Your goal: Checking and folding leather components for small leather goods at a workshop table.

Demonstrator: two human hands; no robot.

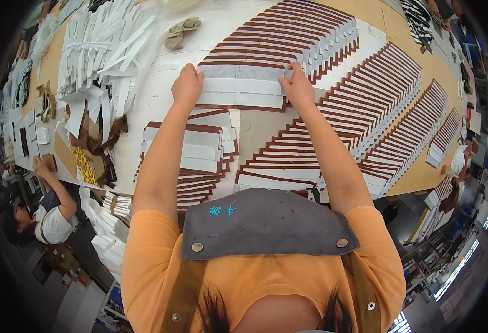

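Both hands are at the front piece of a long overlapping row of white-faced panels with dark brown edges. My left hand pinches this piece at its left end. At its right end my right hand has the thumb at the edge and bent fingers above; whether it grips is not clear. The fanned row runs away behind it to the upper right. Nearer to me, below my left hand, lies a smaller pile of similar panels. Another fanned row passes under my right forearm.
More fanned rows lie at right. A heap of white strips, brown scraps and a leopard-patterned piece lie at left. A crumpled beige cloth is near the far edge. A co-worker is at the left table edge.
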